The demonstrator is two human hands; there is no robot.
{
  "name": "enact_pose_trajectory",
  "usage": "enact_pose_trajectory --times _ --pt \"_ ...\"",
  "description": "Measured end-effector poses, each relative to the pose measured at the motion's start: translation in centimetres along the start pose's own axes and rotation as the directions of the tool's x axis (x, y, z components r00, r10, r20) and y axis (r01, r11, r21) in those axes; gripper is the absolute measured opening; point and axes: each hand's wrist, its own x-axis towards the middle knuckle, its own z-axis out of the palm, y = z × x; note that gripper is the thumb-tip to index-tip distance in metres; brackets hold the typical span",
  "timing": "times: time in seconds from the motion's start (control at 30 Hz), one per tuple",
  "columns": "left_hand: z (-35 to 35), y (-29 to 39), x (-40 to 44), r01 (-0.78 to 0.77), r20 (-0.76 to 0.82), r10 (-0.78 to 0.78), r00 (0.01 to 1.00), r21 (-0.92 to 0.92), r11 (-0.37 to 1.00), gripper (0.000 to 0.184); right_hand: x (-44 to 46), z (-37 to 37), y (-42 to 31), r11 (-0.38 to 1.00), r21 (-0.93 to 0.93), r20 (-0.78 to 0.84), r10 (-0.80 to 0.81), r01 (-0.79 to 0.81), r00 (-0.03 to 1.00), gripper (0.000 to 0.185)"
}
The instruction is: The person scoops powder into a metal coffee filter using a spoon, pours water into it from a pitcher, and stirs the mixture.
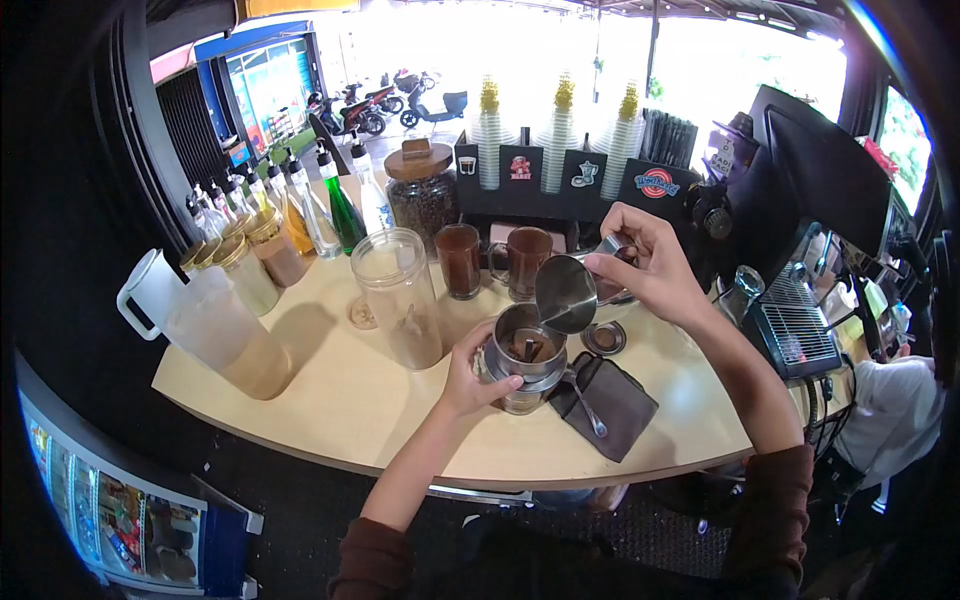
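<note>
My left hand (470, 375) is closed around the side of a metal drip coffee filter (505, 355), which stands on a small glass (523, 403). Inside the filter lies something brown with a dark metal piece showing. Above its rim, my right hand (645, 262) grips a steel pitcher (566, 294) by its handle side and tilts it towards the filter; whether liquid is flowing I cannot tell. A spoon (590, 412) leans beside the glass onto a folded dark cloth (622, 408). A small round metal lid (604, 338) sits on the table behind the cloth.
Behind the filter stand two glass mugs of brown drink (458, 262). To the left are a clear canister (398, 315), a plastic pitcher (225, 325), jars (245, 275) and pump bottles (340, 208). An espresso machine (795, 325) and a seated person (890, 415) are at right.
</note>
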Motion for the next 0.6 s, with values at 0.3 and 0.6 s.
enact_pose_trajectory --times 0.3,0.6 --pt "0.1 0.1 0.0 -0.002 -0.002 0.002 1.0 -0.005 1.0 0.072 0.2 0.3 -0.7 0.997 -0.07 0.022 -0.027 0.028 0.999 0.024" --pt "0.1 0.4 0.1 -0.016 0.007 0.016 1.0 -0.009 1.0 0.071 0.2 0.8 -1.6 0.997 -0.013 0.043 0.083 -0.083 0.996 0.026"
